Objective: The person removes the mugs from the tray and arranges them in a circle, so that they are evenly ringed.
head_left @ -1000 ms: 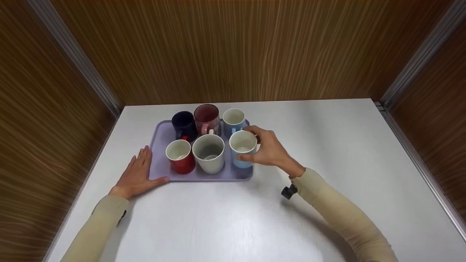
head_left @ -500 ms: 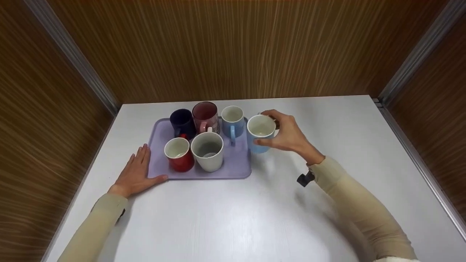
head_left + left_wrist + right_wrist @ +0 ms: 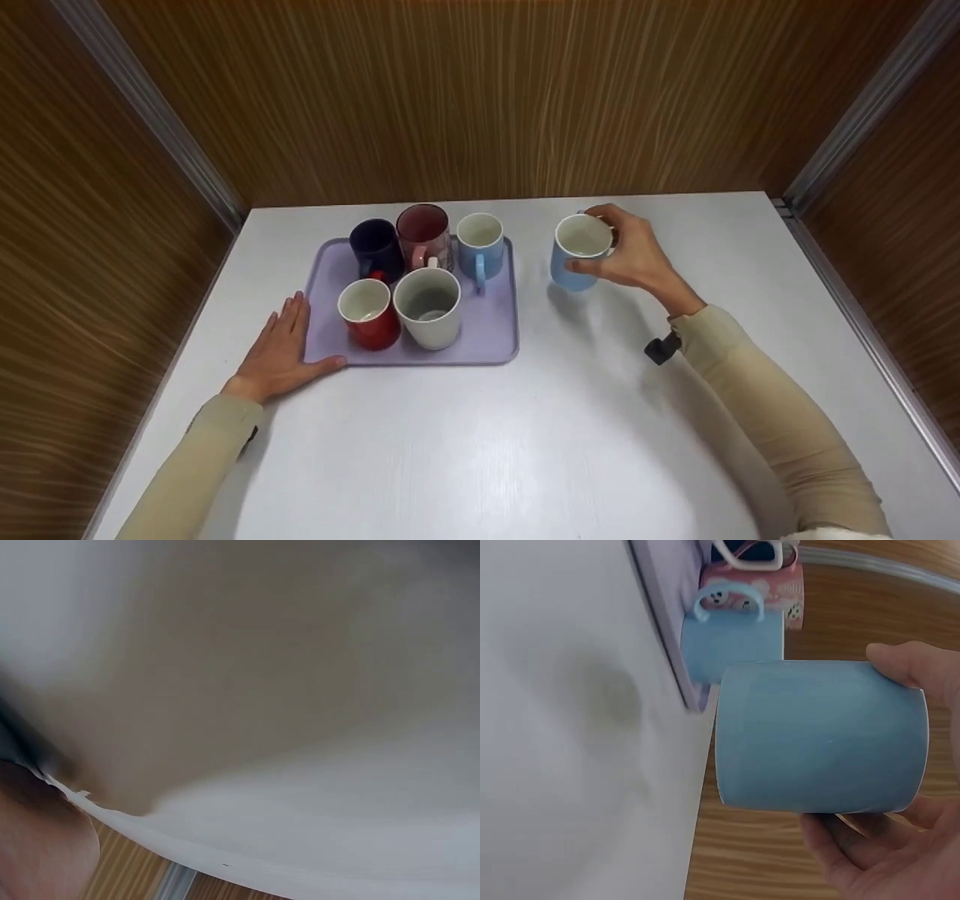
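Note:
A light blue mug with a pale inside is held by my right hand, thumb on the near side and fingers round the far side. It hangs upright above the table, right of the lilac tray; the right wrist view shows the held blue mug apart from the tabletop. My left hand lies flat with spread fingers against the tray's left edge, thumb at the front corner. On the tray stand a red mug, a white mug, a dark blue mug, a pink mug and another light blue mug.
The white table runs up to a wood-grain back panel. Wood-grain side walls with metal corner strips stand left and right. In the left wrist view, mostly blurred tabletop shows.
My right hand has carried the light blue mug off the tray's front right, moving right and away from me. The left hand keeps its place at the tray's edge.

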`<state>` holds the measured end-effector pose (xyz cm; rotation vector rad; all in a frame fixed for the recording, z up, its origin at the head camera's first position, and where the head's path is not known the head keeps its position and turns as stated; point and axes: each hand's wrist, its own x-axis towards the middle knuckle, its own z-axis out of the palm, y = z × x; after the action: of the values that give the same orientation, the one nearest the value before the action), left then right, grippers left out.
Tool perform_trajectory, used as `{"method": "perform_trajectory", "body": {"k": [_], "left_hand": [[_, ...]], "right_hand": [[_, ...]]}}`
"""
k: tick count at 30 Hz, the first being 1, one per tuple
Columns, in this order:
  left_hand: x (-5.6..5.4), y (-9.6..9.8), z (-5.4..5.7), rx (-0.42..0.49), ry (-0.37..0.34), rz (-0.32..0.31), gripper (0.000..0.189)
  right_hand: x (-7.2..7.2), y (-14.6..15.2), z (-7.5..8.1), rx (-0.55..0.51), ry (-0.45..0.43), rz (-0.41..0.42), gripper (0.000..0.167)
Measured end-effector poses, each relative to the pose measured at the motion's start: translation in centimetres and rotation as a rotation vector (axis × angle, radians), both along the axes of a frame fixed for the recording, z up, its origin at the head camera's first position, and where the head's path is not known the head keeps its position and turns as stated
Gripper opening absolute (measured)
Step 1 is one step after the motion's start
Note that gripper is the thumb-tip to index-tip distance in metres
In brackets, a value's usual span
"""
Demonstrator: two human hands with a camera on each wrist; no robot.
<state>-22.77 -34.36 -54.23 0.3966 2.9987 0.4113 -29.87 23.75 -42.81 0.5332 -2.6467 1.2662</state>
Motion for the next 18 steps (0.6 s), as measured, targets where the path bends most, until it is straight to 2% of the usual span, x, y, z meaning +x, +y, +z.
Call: {"method": "perform_trajectory", "body": {"k": [7, 18], "left_hand": [[-0.1, 0.1, 0.1, -0.004, 0.004, 0.004, 0.131], [0.0, 0.1, 0.0, -0.008, -0.009, 0.008, 0.132]], "right_hand": [[-1.2, 2.1, -0.3, 0.003, -0.013, -0.066, 0.076], [-2.9, 4.8, -2.6, 0.009, -0.102, -0.164, 0.075]]}}
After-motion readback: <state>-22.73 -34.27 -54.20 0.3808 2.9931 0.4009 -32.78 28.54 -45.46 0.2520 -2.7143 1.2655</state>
